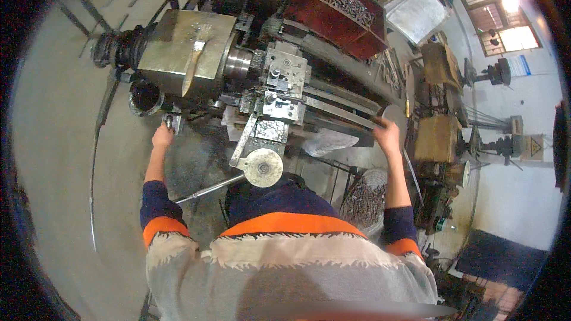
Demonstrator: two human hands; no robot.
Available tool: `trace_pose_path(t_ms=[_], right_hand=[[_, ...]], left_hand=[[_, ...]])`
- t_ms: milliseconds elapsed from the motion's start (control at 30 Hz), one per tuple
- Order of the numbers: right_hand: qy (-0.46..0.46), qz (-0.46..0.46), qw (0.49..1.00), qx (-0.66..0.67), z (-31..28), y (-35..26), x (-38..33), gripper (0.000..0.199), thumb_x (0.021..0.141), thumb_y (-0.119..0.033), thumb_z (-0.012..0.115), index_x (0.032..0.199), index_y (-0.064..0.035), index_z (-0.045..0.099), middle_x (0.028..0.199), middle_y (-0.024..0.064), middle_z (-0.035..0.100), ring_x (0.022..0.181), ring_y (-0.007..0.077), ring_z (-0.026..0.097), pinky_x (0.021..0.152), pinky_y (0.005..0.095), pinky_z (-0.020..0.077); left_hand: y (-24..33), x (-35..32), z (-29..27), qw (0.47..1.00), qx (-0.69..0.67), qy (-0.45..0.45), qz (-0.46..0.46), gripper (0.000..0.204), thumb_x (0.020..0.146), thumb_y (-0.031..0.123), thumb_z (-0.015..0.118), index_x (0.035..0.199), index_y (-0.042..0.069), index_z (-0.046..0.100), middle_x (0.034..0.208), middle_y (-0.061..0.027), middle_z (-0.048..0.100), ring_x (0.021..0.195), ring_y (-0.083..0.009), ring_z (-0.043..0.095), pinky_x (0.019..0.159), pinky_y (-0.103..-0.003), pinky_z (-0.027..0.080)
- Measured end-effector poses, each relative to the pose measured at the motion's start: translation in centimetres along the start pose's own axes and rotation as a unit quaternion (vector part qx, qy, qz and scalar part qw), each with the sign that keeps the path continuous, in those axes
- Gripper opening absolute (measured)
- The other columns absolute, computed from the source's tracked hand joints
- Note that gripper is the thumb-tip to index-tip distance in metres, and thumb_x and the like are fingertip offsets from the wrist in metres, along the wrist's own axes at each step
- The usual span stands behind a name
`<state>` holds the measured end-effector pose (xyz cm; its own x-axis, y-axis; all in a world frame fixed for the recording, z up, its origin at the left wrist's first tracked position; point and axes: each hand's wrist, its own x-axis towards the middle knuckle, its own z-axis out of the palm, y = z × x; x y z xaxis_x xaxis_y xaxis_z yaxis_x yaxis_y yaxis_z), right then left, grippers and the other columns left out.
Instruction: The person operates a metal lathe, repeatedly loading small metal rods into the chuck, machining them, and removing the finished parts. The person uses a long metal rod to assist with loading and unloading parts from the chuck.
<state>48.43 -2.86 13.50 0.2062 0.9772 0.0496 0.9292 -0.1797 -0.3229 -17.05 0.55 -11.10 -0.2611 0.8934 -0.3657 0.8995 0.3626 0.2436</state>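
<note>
Before me is a metal lathe, with a carriage and tool post (285, 83) at its middle and a shiny round chuck (239, 63) left of it. My left hand (163, 135) is closed around a small metal lever (169, 121) at the front left, below the headstock cover (187, 41). On the right, my right hand (388, 135) is closed at the far end of a long metal bar (339, 111), beside a round grey disc (392, 116). What its fingers hold is hidden. A round handwheel plate (263, 167) with a long handle (211, 189) sits near my waist.
A wooden-handled brush (191, 71) lies on the headstock cover. Behind the bed stands a dark red tray (333, 18) with many small metal parts. A basket of small parts (364, 199) is by my right forearm. More machines (437, 137) line the right wall.
</note>
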Motion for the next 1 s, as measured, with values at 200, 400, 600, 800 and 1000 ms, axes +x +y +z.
trace_pose_path(t_ms=[200,400,600,800,1000], right_hand=[[-0.022,-0.324,0.939,0.112,1.4,-20.0,4.7,0.037,0.057,-0.017,0.063,0.092,-0.0065,0.062,0.092,0.0159,0.060,0.086,0.0319,0.055,0.076,0.0374,0.0454],[-0.165,-0.381,0.910,-0.004,4.9,-28.1,4.8,0.030,0.055,-0.021,0.059,0.083,-0.0110,0.067,0.087,0.0133,0.061,0.088,0.0288,0.053,0.080,0.0351,0.0435],[-0.198,-0.374,0.905,-0.037,5.0,-28.2,3.8,0.028,0.054,-0.021,0.059,0.078,-0.0102,0.067,0.078,0.0152,0.062,0.077,0.0305,0.057,0.075,0.0350,0.0463],[-0.168,-0.339,0.925,-0.043,4.2,-27.2,3.5,0.027,0.053,-0.019,0.058,0.077,-0.0085,0.067,0.080,0.0146,0.062,0.080,0.0288,0.057,0.075,0.0342,0.0460],[-0.098,-0.525,0.783,0.319,-1.2,-23.4,-1.9,0.032,0.053,-0.012,0.054,0.082,-0.0072,0.066,0.094,0.0112,0.061,0.092,0.0274,0.054,0.083,0.0333,0.0425]], left_hand=[[-3.0,-8.9,-12.5,0.971,-0.057,0.228,0.052,0.030,0.078,0.022,0.054,0.103,0.007,0.057,0.092,-0.0178,0.059,0.083,-0.0312,0.057,0.072,-0.037,0.044],[-17.0,-21.5,-20.1,0.938,0.037,0.305,-0.161,0.041,0.086,0.040,0.039,0.105,0.008,0.056,0.090,-0.0173,0.060,0.082,-0.0336,0.057,0.070,-0.042,0.044],[-6.7,-30.8,-11.3,0.929,-0.032,0.284,-0.235,0.044,0.081,0.047,0.044,0.088,0.006,0.058,0.084,-0.0173,0.060,0.077,-0.0361,0.058,0.064,-0.044,0.045],[-0.6,-33.9,-11.2,0.942,-0.049,0.269,-0.196,0.039,0.076,0.042,0.053,0.085,0.003,0.055,0.077,-0.0190,0.059,0.074,-0.0377,0.057,0.063,-0.046,0.044],[9.9,-34.6,-17.3,0.907,-0.301,0.295,0.016,0.029,0.082,0.025,0.050,0.092,-0.001,0.059,0.075,-0.0134,0.062,0.070,-0.0214,0.061,0.064,-0.036,0.046]])
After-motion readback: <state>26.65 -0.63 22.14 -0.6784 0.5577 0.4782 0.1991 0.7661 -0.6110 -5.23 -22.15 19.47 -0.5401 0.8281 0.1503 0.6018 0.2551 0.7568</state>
